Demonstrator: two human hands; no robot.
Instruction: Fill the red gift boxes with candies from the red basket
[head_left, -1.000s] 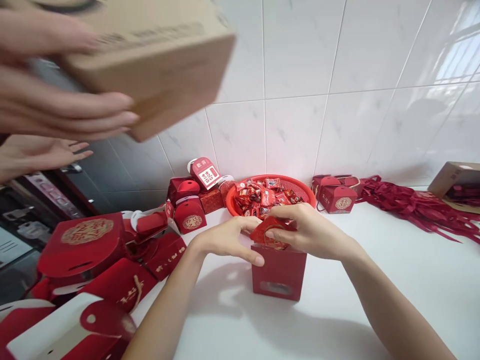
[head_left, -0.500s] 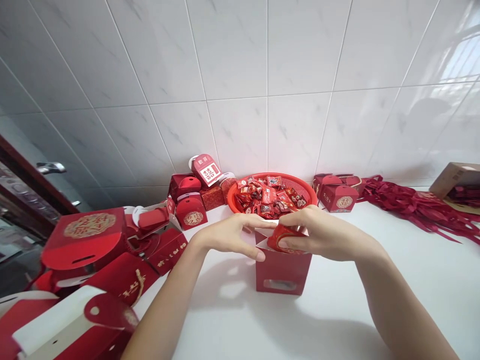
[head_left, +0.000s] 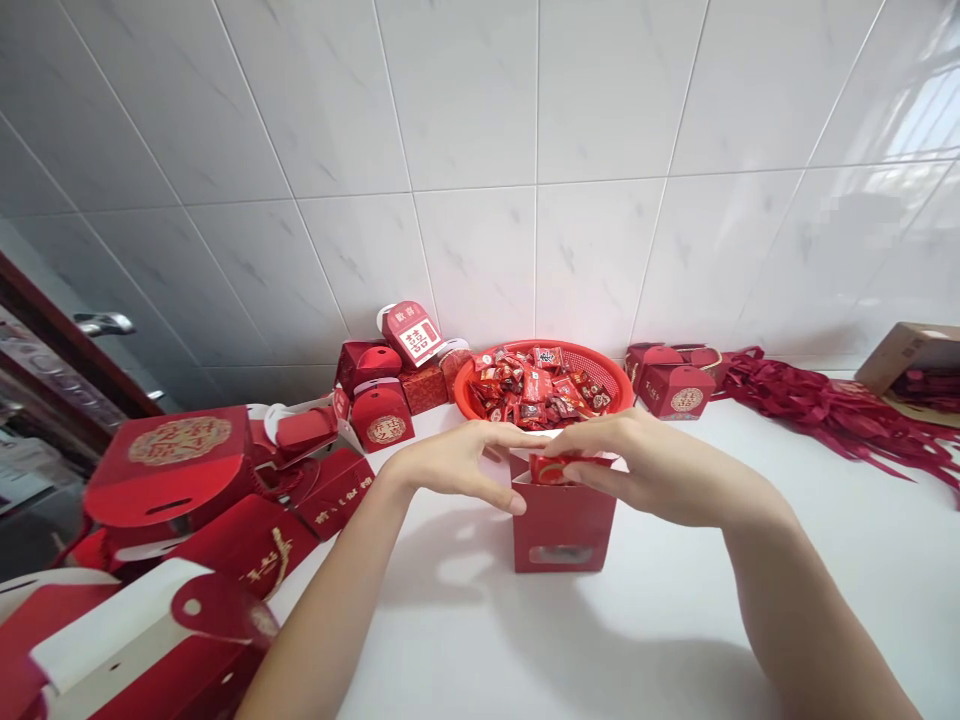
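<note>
An upright red box (head_left: 564,525) with a small window low in its front stands on the white table (head_left: 465,650). Red wrapped packets (head_left: 553,468) show at its open top. My right hand (head_left: 637,465) reaches over the box's right side, its thumb and fingers around a packet at the opening. At the left edge of the box is my left hand (head_left: 465,465), thumb and fingers apart, with nothing in its grasp. Behind the hands sits a red basket (head_left: 611,372) of red-wrapped sweets (head_left: 537,384).
Red gift boxes (head_left: 180,460) are heaped along the left, with smaller ones (head_left: 382,415) by the wall. Another red box (head_left: 679,392), a pile of dark red ribbons (head_left: 817,405) and a cardboard box (head_left: 900,355) lie at the back right.
The packet in my right hand has moved left and lower into the box opening. My right hand has shifted slightly left over the box; my left hand has barely moved.
</note>
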